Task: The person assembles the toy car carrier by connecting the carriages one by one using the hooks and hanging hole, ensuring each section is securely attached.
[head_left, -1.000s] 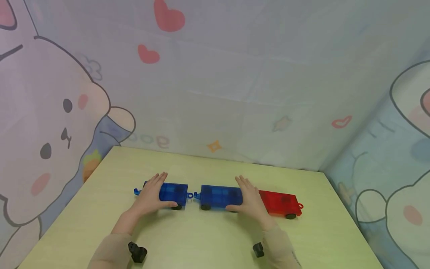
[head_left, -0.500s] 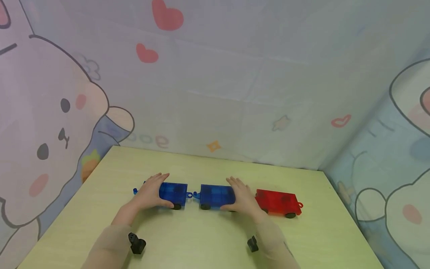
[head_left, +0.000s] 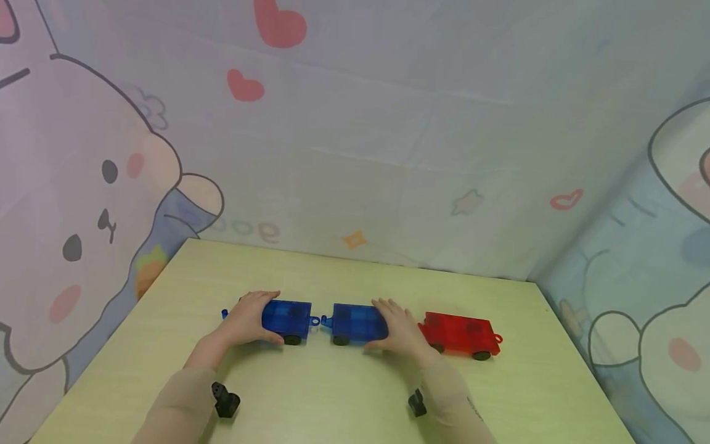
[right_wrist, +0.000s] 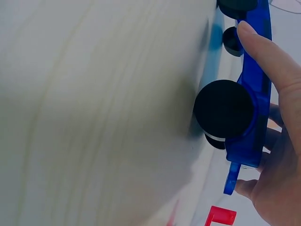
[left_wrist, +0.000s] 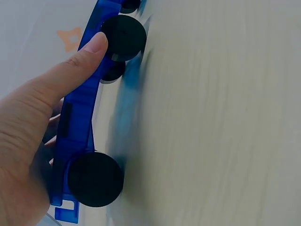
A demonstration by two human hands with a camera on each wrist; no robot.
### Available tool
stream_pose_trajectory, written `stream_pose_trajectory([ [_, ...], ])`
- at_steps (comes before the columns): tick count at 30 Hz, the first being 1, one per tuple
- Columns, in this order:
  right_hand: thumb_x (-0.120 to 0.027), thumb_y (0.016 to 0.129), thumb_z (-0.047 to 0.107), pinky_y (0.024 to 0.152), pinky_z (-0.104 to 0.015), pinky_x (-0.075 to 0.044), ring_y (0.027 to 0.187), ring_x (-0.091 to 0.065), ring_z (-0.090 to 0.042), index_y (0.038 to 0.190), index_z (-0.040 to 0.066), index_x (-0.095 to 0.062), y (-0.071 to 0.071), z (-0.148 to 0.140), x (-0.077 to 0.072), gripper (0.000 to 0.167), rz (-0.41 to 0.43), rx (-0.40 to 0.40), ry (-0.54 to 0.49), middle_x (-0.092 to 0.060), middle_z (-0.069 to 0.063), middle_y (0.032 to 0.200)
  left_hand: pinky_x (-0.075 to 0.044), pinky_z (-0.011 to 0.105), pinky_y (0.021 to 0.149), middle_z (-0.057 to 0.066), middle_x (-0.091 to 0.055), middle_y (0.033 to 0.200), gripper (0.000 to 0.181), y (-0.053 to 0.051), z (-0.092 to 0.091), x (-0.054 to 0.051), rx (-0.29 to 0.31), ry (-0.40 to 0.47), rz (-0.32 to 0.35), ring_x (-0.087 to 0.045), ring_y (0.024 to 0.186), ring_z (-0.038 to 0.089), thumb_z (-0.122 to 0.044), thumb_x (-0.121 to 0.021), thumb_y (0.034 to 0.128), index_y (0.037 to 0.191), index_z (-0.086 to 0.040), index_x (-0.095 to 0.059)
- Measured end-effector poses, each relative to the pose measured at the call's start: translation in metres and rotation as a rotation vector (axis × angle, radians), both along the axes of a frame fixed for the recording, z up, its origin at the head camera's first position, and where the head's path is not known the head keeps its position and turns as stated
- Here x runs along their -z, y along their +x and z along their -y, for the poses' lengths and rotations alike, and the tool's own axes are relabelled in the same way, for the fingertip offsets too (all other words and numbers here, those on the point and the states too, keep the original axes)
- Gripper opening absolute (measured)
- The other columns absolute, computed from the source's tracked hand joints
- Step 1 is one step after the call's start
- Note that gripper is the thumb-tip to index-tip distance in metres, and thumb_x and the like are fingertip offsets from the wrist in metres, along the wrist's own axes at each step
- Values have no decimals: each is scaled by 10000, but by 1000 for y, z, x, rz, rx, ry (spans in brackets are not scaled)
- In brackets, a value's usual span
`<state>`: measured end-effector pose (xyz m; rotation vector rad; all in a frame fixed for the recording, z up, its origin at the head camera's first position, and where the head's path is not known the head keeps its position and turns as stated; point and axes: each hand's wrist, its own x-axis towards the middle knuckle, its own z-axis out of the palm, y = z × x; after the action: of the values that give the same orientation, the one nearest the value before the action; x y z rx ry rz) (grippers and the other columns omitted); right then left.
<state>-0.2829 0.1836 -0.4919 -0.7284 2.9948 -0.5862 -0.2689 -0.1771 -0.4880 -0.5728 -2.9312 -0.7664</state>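
Blue left wagon (head_left: 287, 319) and right wagon (head_left: 357, 324) stand in line on a pale table (head_left: 333, 394), ring (head_left: 315, 320) nearly meeting hook (head_left: 327, 322). Apparently an alignment step; coupling would call for slipping hook into ring. Left hand (head_left: 248, 322) and right hand (head_left: 400, 330) grip the outer halves, red wagon (head_left: 461, 334) rightmost.

Hanging printed cloth walls off a small corner with a childlike, playroom look; whether it belongs to a home or a studio cannot be told. A creased, pale grey-lilac fabric backdrop (head_left: 388, 135) rises behind a pale yellow wood-grain counter (head_left: 310, 401), bearing a big white cartoon rabbit (head_left: 55, 185), a small solid pink-red heart (head_left: 246, 85) and an orange four-pointed star (head_left: 354, 239). A translucent red plastic toy wagon (head_left: 459, 334) adds to it.
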Motion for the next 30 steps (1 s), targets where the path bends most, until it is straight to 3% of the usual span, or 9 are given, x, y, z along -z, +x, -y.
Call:
stream_pose_trajectory([
  [9,-846,712,461,1095,-582,-379,1406,-363,-406,1445,18,-443,2,0,1,946,27,27,-45,-460,-183,1481,-308,667,1085,264,-520,1380,1030,0,-2,3,2,-17,-9,-430,1303,482,-507,-889,608,1394,24,-486],
  [30,-846,710,468,1072,-579,-406,1379,-398,-390,1438,25,-452,7,0,2,939,33,44,-57,-461,-193,1470,-351,675,1045,236,-520,1391,981,3,0,6,-34,53,5,-424,1302,469,-519,-878,625,1380,-12,-511],
])
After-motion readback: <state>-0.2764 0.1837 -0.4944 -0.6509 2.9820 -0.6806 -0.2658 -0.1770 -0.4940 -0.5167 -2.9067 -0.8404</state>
